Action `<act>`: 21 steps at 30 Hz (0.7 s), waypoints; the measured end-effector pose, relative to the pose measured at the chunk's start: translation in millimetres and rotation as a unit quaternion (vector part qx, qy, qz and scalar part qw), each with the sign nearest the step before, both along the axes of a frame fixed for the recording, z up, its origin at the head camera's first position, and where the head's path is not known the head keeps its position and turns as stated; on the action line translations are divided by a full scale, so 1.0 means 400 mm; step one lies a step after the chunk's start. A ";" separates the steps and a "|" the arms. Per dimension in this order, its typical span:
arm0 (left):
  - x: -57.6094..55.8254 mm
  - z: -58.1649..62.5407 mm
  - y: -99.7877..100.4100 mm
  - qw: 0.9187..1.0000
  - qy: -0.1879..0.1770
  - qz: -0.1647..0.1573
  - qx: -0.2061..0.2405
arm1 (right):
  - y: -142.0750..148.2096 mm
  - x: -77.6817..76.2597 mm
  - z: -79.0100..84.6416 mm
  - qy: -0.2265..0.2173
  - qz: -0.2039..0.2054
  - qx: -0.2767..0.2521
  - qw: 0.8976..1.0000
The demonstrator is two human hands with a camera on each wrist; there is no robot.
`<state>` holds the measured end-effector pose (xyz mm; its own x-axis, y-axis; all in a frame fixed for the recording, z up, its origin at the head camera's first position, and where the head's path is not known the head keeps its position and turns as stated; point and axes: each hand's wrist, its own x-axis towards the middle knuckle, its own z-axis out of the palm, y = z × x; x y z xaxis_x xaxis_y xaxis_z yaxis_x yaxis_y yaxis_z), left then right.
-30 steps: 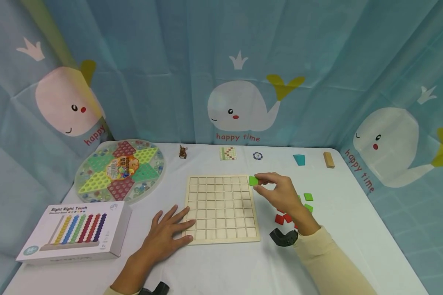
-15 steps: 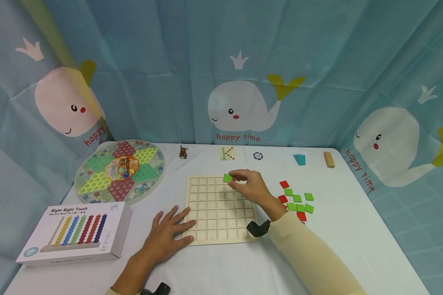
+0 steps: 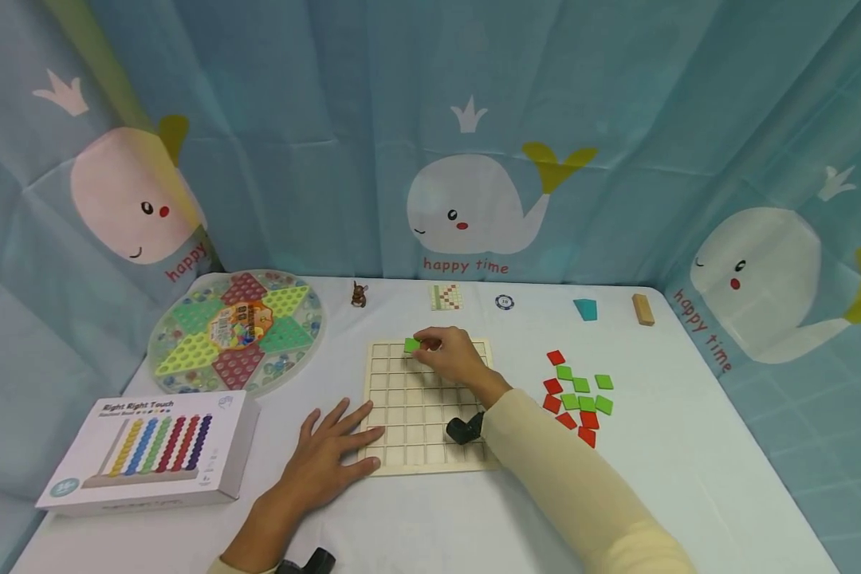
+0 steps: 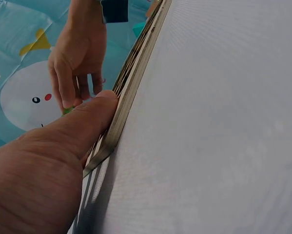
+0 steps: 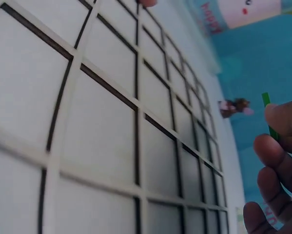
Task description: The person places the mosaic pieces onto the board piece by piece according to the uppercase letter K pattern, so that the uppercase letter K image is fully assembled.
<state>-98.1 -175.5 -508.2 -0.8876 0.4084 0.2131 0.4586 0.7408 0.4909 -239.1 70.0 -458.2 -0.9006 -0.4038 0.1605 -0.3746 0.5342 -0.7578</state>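
A wooden grid board [image 3: 423, 438] with square cells lies on the white table. Between thumb and index finger, my right hand [image 3: 450, 356] pinches a green square tile [image 3: 411, 345] over the board's far row, left of its middle. In the right wrist view the tile [image 5: 269, 116] is seen edge-on, apart from the grid. My left hand [image 3: 328, 450] rests at the board's left edge, fingers spread and straight. Its thumb [image 4: 94, 114] lies along the board's rim in the left wrist view. Loose green tiles [image 3: 580, 384] and red tiles [image 3: 552, 387] are scattered right of the board.
At the left are a round Chinese checkers board [image 3: 237, 331] and a boxed bead toy [image 3: 147, 450]. Along the back stand a small brown figurine [image 3: 359, 295], a patterned card [image 3: 446, 297], a poker chip [image 3: 505, 302], a teal piece [image 3: 586, 309] and a wooden block [image 3: 642, 309].
My right hand has carried the green tile leftward from the board's far right corner, along the far row. The loose tiles it covered now show. My left hand stays in place.
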 end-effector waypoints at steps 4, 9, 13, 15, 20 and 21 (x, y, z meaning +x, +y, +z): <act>-0.001 -0.001 0.001 1.000 -0.001 -0.001 -0.001 | -0.025 -0.012 -0.008 -0.021 0.007 0.029 0.999; -0.001 -0.001 0.002 1.000 -0.003 0.002 -0.001 | -0.047 -0.028 -0.012 -0.026 0.008 0.062 0.998; -0.001 0.000 0.002 1.000 -0.002 0.000 -0.001 | -0.061 -0.039 -0.014 -0.034 0.003 0.093 0.995; -0.001 0.002 0.002 1.000 -0.001 0.001 0.001 | -0.068 -0.044 -0.015 -0.040 0.000 0.105 0.994; 0.001 0.004 0.001 1.000 -0.001 0.002 0.006 | -0.082 -0.049 -0.019 -0.042 -0.014 0.136 0.990; 0.001 0.004 0.001 1.000 -0.001 0.001 0.006 | -0.085 -0.050 -0.020 -0.040 -0.015 0.140 0.989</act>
<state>-97.8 -175.0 -506.6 -0.8892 0.4038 0.2152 0.4555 0.7362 0.5006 -259.0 36.2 -466.1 -0.9185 -0.3946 -0.0268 -0.2994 0.7380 -0.6048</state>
